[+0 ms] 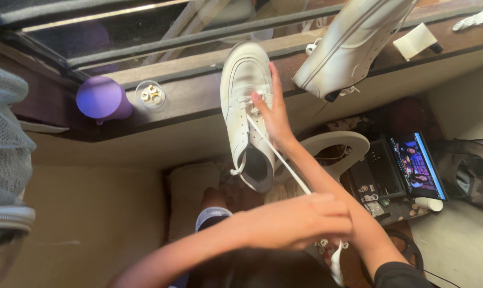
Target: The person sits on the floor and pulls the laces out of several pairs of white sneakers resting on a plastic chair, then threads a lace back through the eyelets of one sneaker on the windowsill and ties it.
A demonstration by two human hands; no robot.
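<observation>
At about nine o'clock a purple cup (101, 98) lay on the window ledge (199, 98), with a small clear dish (150, 94) of pale beads just to its three o'clock. Near the middle, a white shoe (247, 114) was held up against the ledge, toe at twelve o'clock, heel opening at six; its upper looked smooth and clean. A white lace (278, 156) ran taut from its eyelets toward five o'clock. The left hand (300, 221) was closed around that lace at six o'clock. The right hand (273, 112) lay against the shoe's three o'clock side, fingers pressed on the lacing. A second white shoe (348, 45) leaned at one o'clock. An open laptop (407, 168) sat at four o'clock.
</observation>
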